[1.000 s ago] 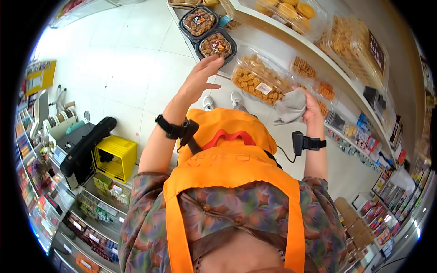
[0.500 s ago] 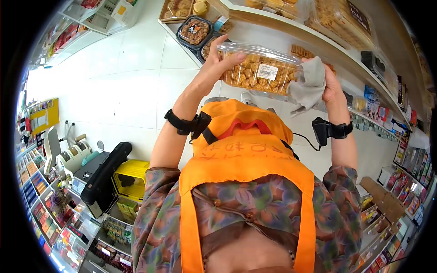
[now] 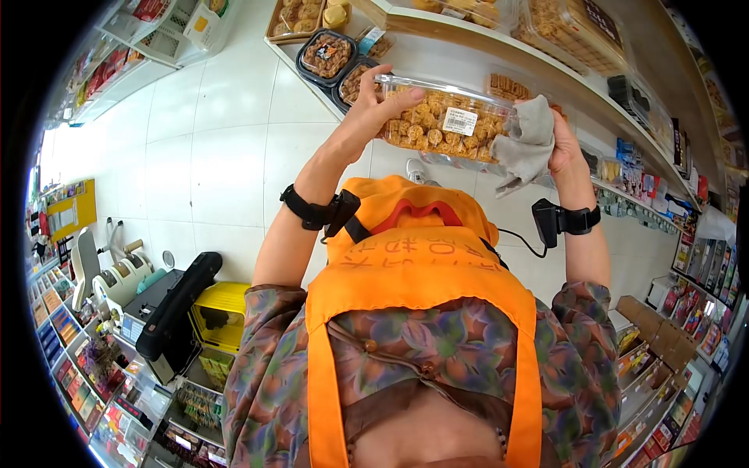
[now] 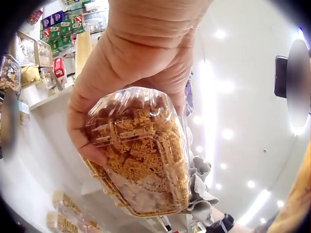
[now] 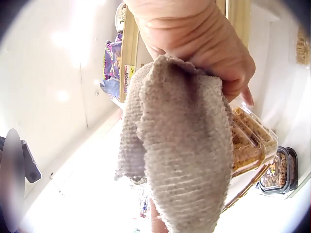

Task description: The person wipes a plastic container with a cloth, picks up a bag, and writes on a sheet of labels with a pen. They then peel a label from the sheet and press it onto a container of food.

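Note:
A clear plastic box of golden-brown snack pieces [image 3: 429,134] with a white label is held level in front of the shelf. My left hand [image 3: 363,117] grips its left end; in the left wrist view the thumb and fingers [image 4: 92,150] wrap round the end of the box. At the other end, my right hand [image 3: 565,144] holds a grey cloth [image 3: 528,140] against the box. The cloth [image 5: 180,145] hangs down in the right wrist view and hides most of the fingers there.
Black-rimmed tubs of brown snacks [image 3: 326,56] stand at the shelf's left end. An upper shelf [image 3: 499,40] carries more clear boxes. Behind the held box lies a pack of biscuits [image 3: 509,86]. A yellow crate [image 3: 220,316] and a black case [image 3: 179,304] stand at lower left.
The left hand has come from beside the tubs to the box's left end. The box has been lifted off the shelf, raised towards me, with the cloth-holding right hand at its right end.

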A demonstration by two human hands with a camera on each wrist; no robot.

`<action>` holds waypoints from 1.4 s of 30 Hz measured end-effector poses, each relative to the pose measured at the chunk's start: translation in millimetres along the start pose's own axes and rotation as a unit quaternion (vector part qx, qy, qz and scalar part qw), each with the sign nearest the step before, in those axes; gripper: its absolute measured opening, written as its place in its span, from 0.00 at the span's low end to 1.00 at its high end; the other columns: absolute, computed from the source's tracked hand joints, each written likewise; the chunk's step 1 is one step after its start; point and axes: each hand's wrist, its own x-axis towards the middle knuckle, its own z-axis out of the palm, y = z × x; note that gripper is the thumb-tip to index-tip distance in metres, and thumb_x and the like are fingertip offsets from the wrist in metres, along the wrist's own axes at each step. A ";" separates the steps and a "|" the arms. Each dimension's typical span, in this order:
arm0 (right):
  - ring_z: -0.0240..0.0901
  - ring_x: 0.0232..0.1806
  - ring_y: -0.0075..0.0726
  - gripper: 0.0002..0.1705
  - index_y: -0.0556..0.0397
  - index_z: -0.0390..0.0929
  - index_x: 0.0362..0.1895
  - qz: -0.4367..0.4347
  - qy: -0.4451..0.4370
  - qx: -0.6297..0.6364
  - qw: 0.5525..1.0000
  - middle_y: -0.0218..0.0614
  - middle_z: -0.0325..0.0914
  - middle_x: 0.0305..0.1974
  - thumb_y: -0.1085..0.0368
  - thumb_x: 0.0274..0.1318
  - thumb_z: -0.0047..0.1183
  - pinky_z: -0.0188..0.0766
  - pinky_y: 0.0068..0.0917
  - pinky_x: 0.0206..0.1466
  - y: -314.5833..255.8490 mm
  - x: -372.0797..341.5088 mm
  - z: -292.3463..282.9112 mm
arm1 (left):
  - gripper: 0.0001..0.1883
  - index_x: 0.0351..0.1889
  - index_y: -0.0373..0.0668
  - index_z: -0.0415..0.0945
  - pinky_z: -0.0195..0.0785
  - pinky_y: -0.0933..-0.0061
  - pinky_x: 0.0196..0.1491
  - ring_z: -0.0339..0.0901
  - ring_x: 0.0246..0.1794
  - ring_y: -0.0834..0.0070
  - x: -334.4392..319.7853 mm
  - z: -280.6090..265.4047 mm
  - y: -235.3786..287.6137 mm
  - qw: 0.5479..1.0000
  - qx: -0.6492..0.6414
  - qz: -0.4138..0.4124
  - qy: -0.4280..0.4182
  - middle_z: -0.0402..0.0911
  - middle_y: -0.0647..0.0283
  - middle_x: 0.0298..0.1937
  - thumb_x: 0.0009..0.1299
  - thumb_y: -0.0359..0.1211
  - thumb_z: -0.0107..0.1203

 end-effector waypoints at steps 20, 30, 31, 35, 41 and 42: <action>0.73 0.38 0.20 0.34 0.52 0.65 0.66 -0.182 -0.037 -0.229 0.956 0.30 0.77 0.41 0.65 0.53 0.60 0.72 0.22 0.44 5.8 -26.8 23.4 | 0.71 0.74 0.48 0.30 0.58 0.56 0.68 0.55 0.69 0.59 -3.3 6.7 4.4 0.949 0.098 0.299 0.001 0.52 0.53 0.69 0.41 0.40 0.79; 0.70 0.36 0.17 0.45 0.49 0.52 0.72 -0.230 -0.065 -0.219 0.946 0.32 0.68 0.57 0.70 0.51 0.59 0.69 0.16 0.39 15.5 -32.2 18.7 | 0.63 0.72 0.42 0.45 0.49 0.64 0.70 0.56 0.68 0.60 -2.9 14.5 10.1 0.887 0.169 0.428 0.045 0.56 0.53 0.68 0.41 0.39 0.79; 0.69 0.32 0.15 0.46 0.48 0.51 0.73 -0.207 -0.087 -0.224 0.948 0.31 0.66 0.59 0.72 0.49 0.58 0.68 0.14 0.34 13.0 -33.2 15.4 | 0.63 0.72 0.42 0.45 0.49 0.63 0.70 0.56 0.68 0.60 -1.5 15.1 7.9 0.898 0.163 0.407 0.036 0.56 0.53 0.68 0.41 0.39 0.79; 0.69 0.31 0.15 0.46 0.48 0.53 0.72 -0.195 -0.057 -0.151 0.967 0.29 0.71 0.53 0.75 0.46 0.55 0.68 0.14 0.33 25.4 -23.4 8.5 | 0.62 0.72 0.43 0.44 0.52 0.62 0.69 0.54 0.70 0.61 1.8 17.3 3.3 0.928 0.184 0.324 0.011 0.52 0.55 0.70 0.43 0.37 0.77; 0.72 0.39 0.21 0.43 0.47 0.57 0.70 -0.137 0.011 -0.064 0.988 0.32 0.71 0.55 0.75 0.46 0.53 0.71 0.19 0.44 40.9 31.0 -36.1 | 0.55 0.74 0.50 0.42 0.63 0.58 0.63 0.60 0.67 0.63 -5.7 17.8 -11.3 0.977 0.182 0.085 0.074 0.57 0.59 0.68 0.52 0.25 0.68; 0.72 0.46 0.27 0.42 0.47 0.59 0.69 -0.164 0.020 -0.043 0.985 0.33 0.70 0.57 0.76 0.45 0.54 0.72 0.23 0.50 45.0 52.8 -52.7 | 0.50 0.73 0.51 0.44 0.69 0.60 0.56 0.66 0.62 0.64 -10.9 17.1 -19.5 0.973 0.175 0.105 0.109 0.62 0.58 0.64 0.56 0.22 0.63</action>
